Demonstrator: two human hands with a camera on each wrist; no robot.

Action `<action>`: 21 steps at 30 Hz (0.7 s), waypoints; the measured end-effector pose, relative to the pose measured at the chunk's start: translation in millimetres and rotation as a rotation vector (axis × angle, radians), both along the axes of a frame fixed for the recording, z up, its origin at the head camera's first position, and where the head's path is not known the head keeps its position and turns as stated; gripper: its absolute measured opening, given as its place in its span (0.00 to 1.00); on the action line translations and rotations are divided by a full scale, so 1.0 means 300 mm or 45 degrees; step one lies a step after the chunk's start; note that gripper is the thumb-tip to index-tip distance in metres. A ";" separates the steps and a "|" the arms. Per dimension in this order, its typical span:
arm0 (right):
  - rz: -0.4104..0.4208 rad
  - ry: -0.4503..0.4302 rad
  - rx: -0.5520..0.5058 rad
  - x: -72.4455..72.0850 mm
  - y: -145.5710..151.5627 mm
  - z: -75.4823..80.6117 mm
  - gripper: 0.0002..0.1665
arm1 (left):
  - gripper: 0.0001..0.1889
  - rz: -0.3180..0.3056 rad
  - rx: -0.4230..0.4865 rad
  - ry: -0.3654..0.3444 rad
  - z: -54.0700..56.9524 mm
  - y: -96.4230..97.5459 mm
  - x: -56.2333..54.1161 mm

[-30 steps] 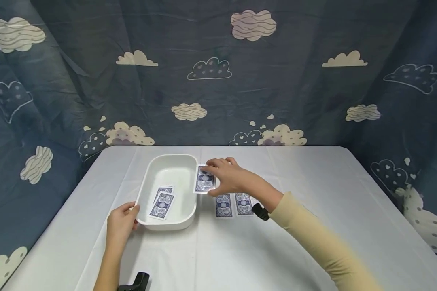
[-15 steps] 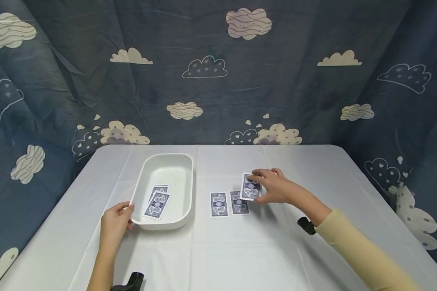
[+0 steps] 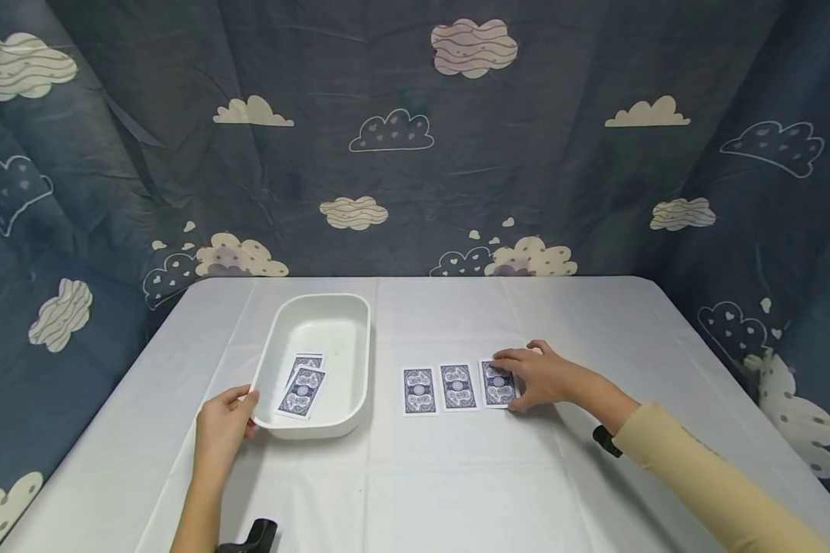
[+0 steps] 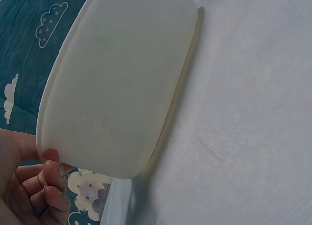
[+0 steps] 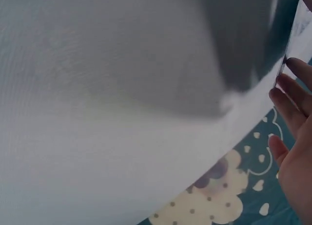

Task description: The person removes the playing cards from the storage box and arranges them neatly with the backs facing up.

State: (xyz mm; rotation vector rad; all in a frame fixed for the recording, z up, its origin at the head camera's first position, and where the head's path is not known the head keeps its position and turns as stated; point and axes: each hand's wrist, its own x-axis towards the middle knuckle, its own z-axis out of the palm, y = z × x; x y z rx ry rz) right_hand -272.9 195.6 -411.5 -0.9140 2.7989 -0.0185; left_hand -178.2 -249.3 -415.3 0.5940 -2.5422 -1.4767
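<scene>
My left hand [image 3: 223,421] pinches the near-left rim of a white plastic tub [image 3: 363,346]; the left wrist view shows its pale underside [image 4: 117,88]. Two playing cards, back up, overlap inside, the upper playing card [image 3: 301,392] slanted. On the right, my right hand [image 3: 549,376] grips a blue-backed playing card [image 3: 498,385] by its edges, fingers at the far edge and thumb at the near one. This card is at the right end of a row, beside a middle card [image 3: 459,386] and a left card [image 3: 419,392]. From the right wrist it appears edge-on, largely cut off.
A white cloth [image 3: 443,491] covers the table. Behind it and at both sides hangs a dark blue curtain [image 3: 560,169] with cloud prints. Each wrist wears a black device, one by the left forearm [image 3: 207,499].
My right hand has carried the card from beside the tub to the right, past the two cards, and lowered it at the row's right end. My left hand has kept its grip.
</scene>
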 end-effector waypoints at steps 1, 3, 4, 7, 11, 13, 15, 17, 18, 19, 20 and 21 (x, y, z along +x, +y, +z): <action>-0.003 -0.012 0.005 -0.005 0.002 -0.004 0.43 | 0.20 0.001 -0.002 0.000 -0.001 0.000 0.000; -0.012 -0.035 0.014 -0.013 0.005 -0.010 0.43 | 0.20 0.002 -0.004 -0.003 0.000 0.000 0.000; -0.013 -0.040 0.019 -0.017 0.006 -0.014 0.43 | 0.20 0.004 -0.005 -0.003 0.000 0.000 0.000; -0.005 -0.038 0.021 -0.025 0.010 -0.020 0.43 | 0.20 0.007 -0.002 -0.006 0.001 0.001 0.001; 0.001 -0.046 0.016 -0.026 0.011 -0.020 0.43 | 0.20 0.011 -0.006 -0.006 0.004 0.002 0.000; -0.003 -0.058 0.016 -0.026 0.010 -0.019 0.43 | 0.20 0.012 -0.007 -0.007 0.004 0.002 -0.001; -0.007 -0.073 0.016 -0.026 0.008 -0.018 0.44 | 0.21 0.012 -0.005 -0.006 0.003 0.001 -0.001; -0.015 -0.090 0.015 -0.026 0.007 -0.018 0.44 | 0.21 0.008 -0.003 -0.004 0.001 0.000 -0.001; -0.015 -0.096 0.016 -0.027 0.007 -0.018 0.44 | 0.21 0.008 -0.003 -0.002 -0.001 -0.001 -0.002; -0.017 -0.105 0.016 -0.028 0.007 -0.019 0.44 | 0.20 0.010 -0.005 0.001 -0.002 -0.001 -0.002; -0.006 -0.102 0.017 -0.029 0.007 -0.018 0.44 | 0.20 0.010 -0.009 0.005 -0.003 -0.001 -0.002; -0.002 -0.103 0.016 -0.029 0.007 -0.017 0.44 | 0.20 0.009 -0.012 0.006 -0.004 -0.002 -0.002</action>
